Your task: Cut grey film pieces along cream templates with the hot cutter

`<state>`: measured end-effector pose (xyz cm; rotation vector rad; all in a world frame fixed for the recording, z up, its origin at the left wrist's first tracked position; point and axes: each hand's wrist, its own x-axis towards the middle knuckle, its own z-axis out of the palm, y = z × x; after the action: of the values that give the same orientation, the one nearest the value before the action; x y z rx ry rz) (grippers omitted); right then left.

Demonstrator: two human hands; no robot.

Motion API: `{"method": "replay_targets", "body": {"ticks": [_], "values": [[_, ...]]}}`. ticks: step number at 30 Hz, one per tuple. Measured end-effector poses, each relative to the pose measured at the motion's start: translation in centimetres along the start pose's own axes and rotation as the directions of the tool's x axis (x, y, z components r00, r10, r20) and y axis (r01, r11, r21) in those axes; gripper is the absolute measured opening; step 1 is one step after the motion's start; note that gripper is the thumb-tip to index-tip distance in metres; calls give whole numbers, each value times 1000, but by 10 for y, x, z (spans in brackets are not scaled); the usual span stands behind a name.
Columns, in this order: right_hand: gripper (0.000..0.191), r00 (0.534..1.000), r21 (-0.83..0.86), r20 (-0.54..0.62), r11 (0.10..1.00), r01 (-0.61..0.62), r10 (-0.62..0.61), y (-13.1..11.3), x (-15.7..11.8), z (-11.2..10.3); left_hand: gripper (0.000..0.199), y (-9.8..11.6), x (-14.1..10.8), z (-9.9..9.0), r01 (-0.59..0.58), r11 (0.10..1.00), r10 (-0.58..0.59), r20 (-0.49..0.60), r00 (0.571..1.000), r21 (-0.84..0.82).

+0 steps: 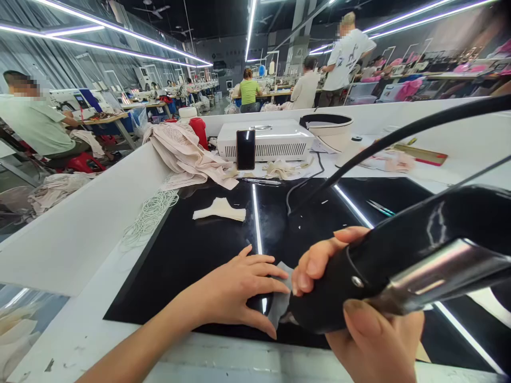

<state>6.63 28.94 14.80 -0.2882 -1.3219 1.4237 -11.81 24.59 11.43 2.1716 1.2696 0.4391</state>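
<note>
My left hand (243, 287) lies palm down with its fingers spread on the glossy black board (171, 282), its fingertips and thumb at a small greyish piece of material (279, 303). My right hand (359, 314) is wrapped round a large black handheld tool (383, 255) with a metal lever; the tool's lower end stands just right of the greyish piece and hides part of it. Further back on the board lies a cream cut piece (219, 209).
Behind the board stand a white vented box (265, 142) and a phone (245, 150). Beige fabric (187, 151) and pale cord (149, 215) lie at left, teal-handled tweezers (381, 208) at right. A black cable (399, 135) arches overhead. People sit and stand beyond the white partition (91, 234).
</note>
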Motion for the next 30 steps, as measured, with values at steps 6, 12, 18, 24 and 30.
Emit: {"method": "replay_targets", "body": {"ticks": [6, 12, 18, 24, 30], "values": [[31, 999, -8, 20, 1000, -27, 27, -5, 0, -1, 66, 1, 2, -2, 4, 1000, -4, 17, 1000, 13], [36, 999, -40, -51, 999, -17, 15, -9, 5, 3, 69, -6, -4, 1, -10, 1000, 10, -7, 1000, 10], [33, 1000, -46, -16, 999, -19, 18, -6, -1, 1, 68, -2, 1, -1, -7, 1000, 7, -3, 1000, 12], [27, 1000, -69, -1, 997, -21, 21, -4, -4, -1, 66, -2, 1, -1, -7, 1000, 7, 3, 1000, 11], [33, 998, -33, -67, 999, 18, -20, -2, 0, 0, 74, -2, -9, 0, -5, 1000, 6, -19, 1000, 6]]}}
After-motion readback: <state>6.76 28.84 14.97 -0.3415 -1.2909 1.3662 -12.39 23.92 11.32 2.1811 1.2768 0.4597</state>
